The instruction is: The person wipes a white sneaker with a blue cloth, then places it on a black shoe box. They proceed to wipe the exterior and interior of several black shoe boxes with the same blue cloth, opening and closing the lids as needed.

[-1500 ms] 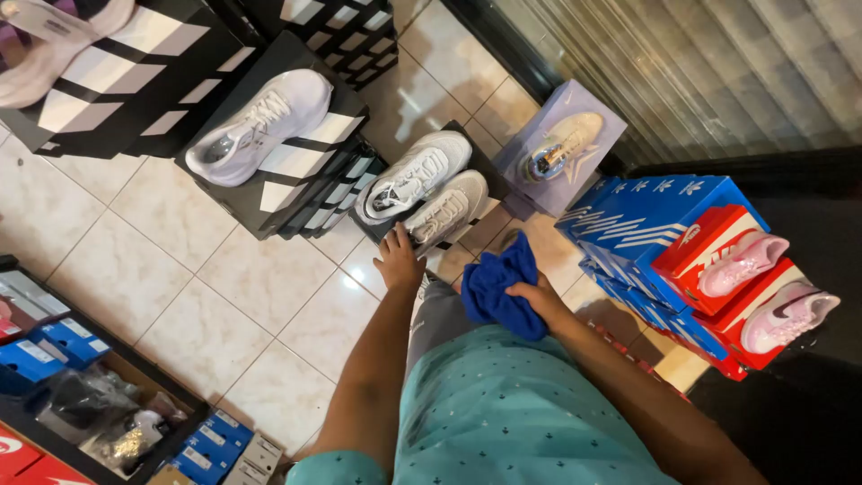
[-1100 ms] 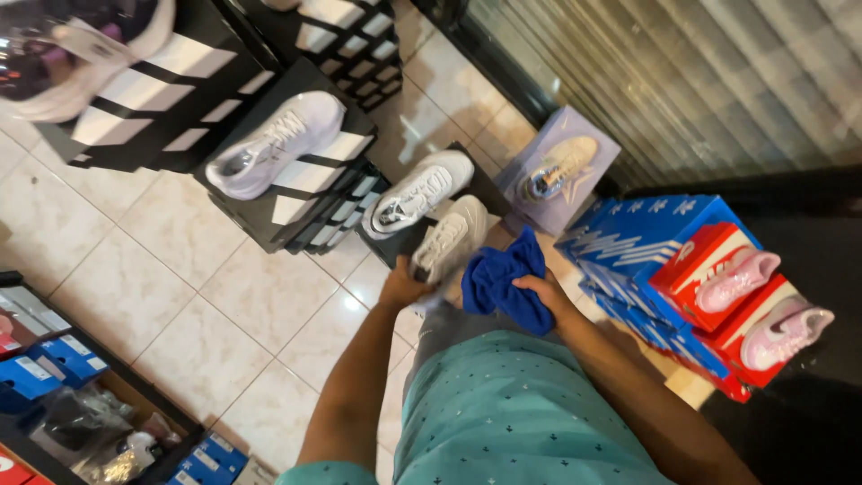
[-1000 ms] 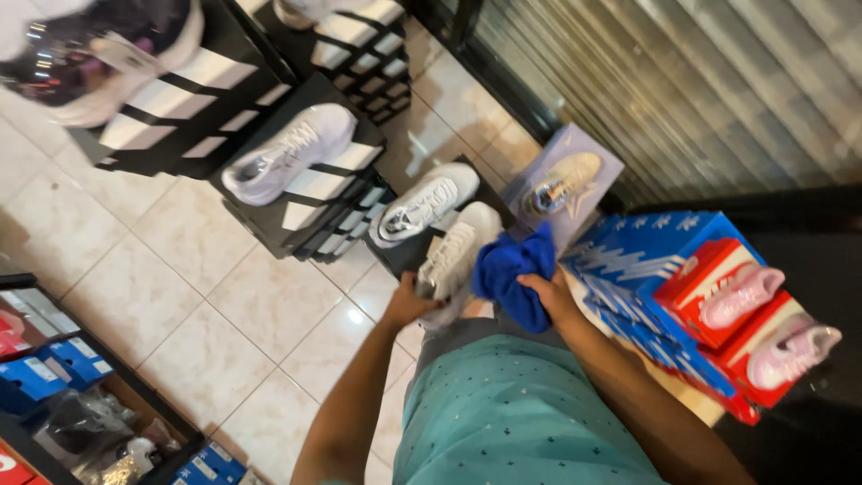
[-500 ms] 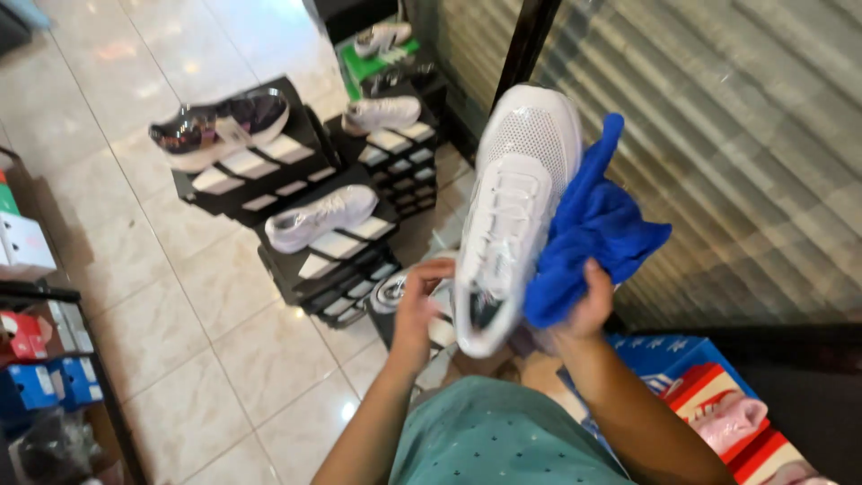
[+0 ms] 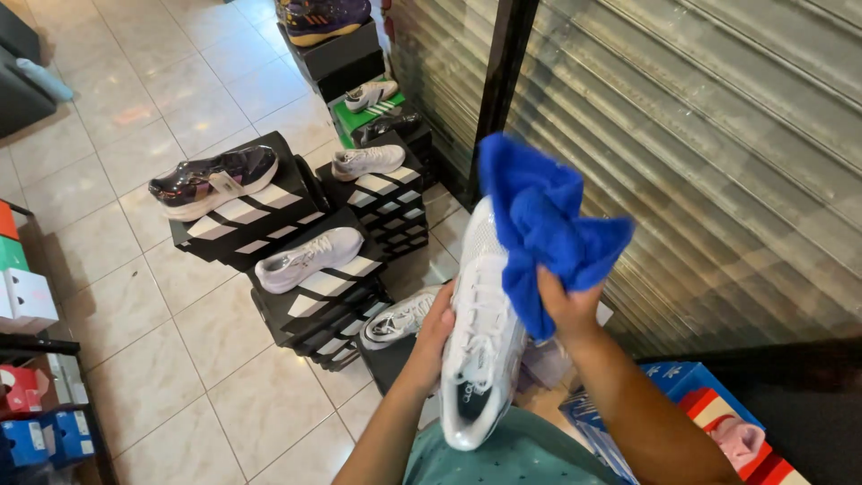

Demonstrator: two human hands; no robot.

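Observation:
A white sneaker is held up in front of me, toe pointing away and opening toward my chest. My left hand grips its left side near the heel. My right hand clutches a bright blue cloth that lies against the shoe's right side and upper. Another white sneaker rests on a black box just below my left hand.
Stacks of black striped shoe boxes with sneakers on top stand on the tiled floor. A metal roller shutter fills the right. Blue and red boxes with a pink shoe lie lower right. Shelves with coloured boxes are at the left edge.
I picked the white sneaker off its box and lifted it close to my chest, with the blue cloth brought against it. The view tilted up from the boxes toward the shutter.

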